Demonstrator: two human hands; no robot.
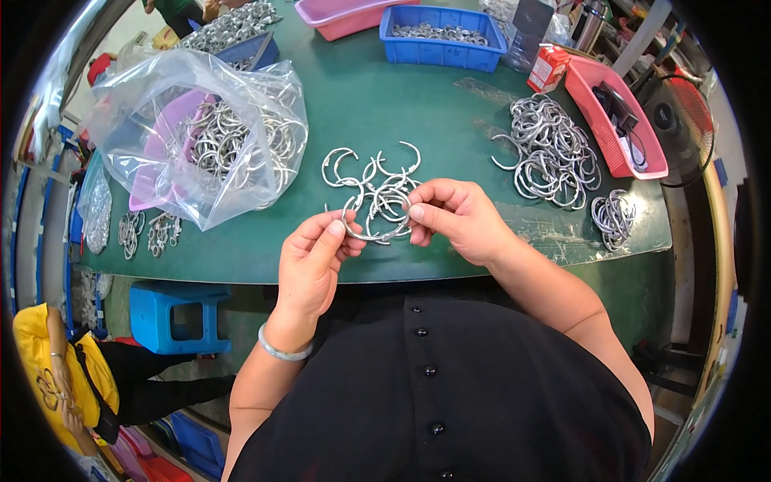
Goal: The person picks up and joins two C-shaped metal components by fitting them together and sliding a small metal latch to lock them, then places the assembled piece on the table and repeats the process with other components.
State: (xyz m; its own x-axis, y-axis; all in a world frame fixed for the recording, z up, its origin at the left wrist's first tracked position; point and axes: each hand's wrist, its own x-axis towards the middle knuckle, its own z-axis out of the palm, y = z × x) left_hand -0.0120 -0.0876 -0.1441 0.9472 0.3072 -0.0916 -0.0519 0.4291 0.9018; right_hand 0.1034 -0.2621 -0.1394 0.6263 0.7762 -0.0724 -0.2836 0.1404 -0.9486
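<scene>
Between my hands is a round silver metal ring (376, 238). My left hand (312, 261) pinches its left side with thumb and fingers. My right hand (459, 215) is closed on its right side, thumb against forefinger. Just beyond and partly under the ring lies a loose cluster of silver metal rings (373, 181), several of them open like hooks. The held ring overlaps this cluster, so its far edge is hard to make out. To the right, a large heap of similar metal rings (550, 149) rests on the green table (385, 112).
At left, a clear plastic bag (273, 173) covers a purple bin (152, 161) of rings. A smaller ring pile (613, 218) lies right. Farther back stand a blue bin (442, 52), a pink basket (614, 120) and a red carton (549, 68). A blue stool (165, 309) stands lower left, near a person in yellow.
</scene>
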